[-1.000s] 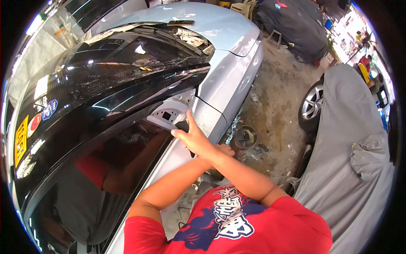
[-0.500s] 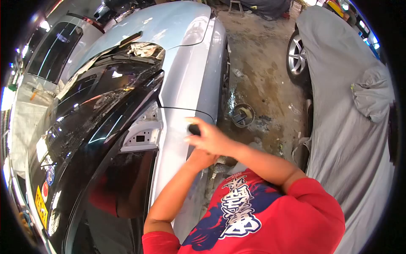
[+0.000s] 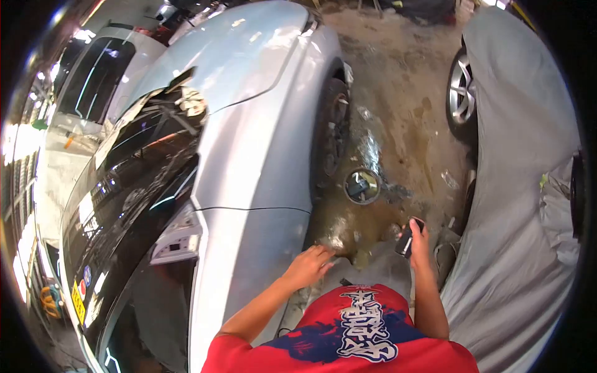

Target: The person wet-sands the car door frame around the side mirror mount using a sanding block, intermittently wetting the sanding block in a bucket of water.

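Block [image 3: 408, 240], small and black, sits in the right hand [image 3: 420, 244], nearer the body than the bucket [image 3: 362, 186] and well apart from the silver car [image 3: 249, 161]. If it is wet, as the damp floor [image 3: 398, 118] beneath might suggest, it could slide out, since it is held near the fingertips and one end hangs free. Dropped, it could pick up grit, and grit on its face could scratch the paint if the two met. The bucket stands close to the car's front wheel [image 3: 334, 127]; a careless foot could tip it, and the wet ground could make that foot slip.

The right forearm reaches forward from the red shirt [image 3: 373, 329], elbow bent, the hand raised over the grey trousers [image 3: 392, 264]. Its thumb and fingers pinch the block, which tilts, its lower end towards the body. The left arm slants forward and inward alongside the car. The left hand [image 3: 309, 266] is palm down, its fingers loosely bent and close together, pointing inward, with nothing seen in them. Whether that hand touches the car's side is impossible to tell; it is certainly near it.
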Demonstrator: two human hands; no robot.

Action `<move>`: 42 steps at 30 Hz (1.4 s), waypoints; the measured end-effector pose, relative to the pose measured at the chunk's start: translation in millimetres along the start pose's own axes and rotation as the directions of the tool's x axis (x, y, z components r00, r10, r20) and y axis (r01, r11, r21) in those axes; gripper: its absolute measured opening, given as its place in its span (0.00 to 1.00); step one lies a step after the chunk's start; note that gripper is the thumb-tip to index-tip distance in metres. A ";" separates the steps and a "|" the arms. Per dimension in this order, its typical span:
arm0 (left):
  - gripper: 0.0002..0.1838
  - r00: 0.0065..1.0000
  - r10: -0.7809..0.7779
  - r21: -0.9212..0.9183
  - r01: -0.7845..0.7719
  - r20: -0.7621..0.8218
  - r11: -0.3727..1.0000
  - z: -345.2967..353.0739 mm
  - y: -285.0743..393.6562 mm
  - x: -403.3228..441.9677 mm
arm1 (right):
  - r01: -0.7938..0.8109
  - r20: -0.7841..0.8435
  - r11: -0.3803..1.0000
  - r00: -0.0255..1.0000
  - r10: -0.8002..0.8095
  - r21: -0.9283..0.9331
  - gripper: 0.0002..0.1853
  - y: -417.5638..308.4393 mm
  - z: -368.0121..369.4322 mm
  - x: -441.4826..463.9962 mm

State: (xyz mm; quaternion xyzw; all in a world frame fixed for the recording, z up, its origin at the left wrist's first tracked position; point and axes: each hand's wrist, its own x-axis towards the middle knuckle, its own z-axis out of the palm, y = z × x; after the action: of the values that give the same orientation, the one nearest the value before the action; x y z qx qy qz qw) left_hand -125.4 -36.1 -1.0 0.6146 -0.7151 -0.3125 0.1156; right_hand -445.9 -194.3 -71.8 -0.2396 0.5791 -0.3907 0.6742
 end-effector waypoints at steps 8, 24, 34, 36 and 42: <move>0.26 0.937 -0.343 -0.253 0.348 0.064 0.903 196.9 -27.0 174.3 | -0.300 -0.075 0.953 0.950 0.302 0.028 0.19 52.6 -51.1 112.7; 0.22 0.736 -0.672 -0.624 0.488 -0.082 0.611 503.5 -555.8 464.8 | -0.506 -0.212 0.863 0.842 0.496 0.012 0.22 327.9 -80.3 295.5; 0.27 0.311 -0.760 -0.483 0.875 0.570 -0.005 528.6 -556.8 484.1 | -0.727 0.007 0.683 0.685 0.729 0.075 0.24 326.4 -38.7 319.0; 0.25 0.503 -0.713 -0.133 0.850 0.488 0.509 549.7 -581.6 493.5 | -0.732 -0.002 0.678 0.679 0.734 0.064 0.23 327.9 -36.5 322.1; 0.21 0.663 -0.666 -0.137 0.736 0.342 0.663 508.9 -463.6 513.2 | -0.715 -0.008 0.689 0.693 0.721 0.123 0.22 324.0 -35.8 329.4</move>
State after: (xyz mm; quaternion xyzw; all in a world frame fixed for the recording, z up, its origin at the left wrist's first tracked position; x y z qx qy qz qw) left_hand -142.8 -391.9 -782.2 0.7755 -0.3802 -0.5031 -0.0298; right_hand -391.9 -266.8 -526.3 0.0543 0.6228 -0.1340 0.7689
